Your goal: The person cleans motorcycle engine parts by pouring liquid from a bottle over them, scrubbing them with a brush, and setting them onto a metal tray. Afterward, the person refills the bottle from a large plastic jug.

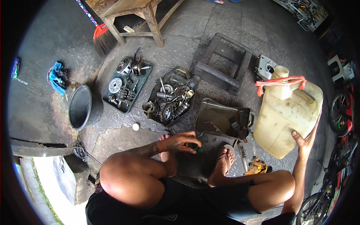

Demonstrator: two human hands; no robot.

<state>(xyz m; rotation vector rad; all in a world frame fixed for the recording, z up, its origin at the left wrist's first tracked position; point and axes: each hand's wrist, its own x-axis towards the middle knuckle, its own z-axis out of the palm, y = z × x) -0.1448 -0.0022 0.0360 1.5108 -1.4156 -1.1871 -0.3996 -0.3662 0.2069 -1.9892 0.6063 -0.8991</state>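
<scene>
My right hand (305, 141) grips a yellowed plastic jerrycan (277, 120) low on its right side, thumb in front and the other fingers hidden behind it. Its neck is uncapped, and a red plastic strip (281, 83) is tied round it. Between my knees, my left hand (184, 142) is closed around a small dark green object (198, 147), mostly covered by the fingers. Just beyond that hand lies a cut-open container (204, 129) with murky liquid and a dark part inside. A round white cap (136, 126) rests on the floor to the left.
A tray (125, 107) of gears and engine parts and a second container (170, 122) full of parts stand ahead. A black bucket (80, 107) is at left, a low wooden stool frame (217, 73) beyond. A stained yellow rag (257, 166) lies by my right foot.
</scene>
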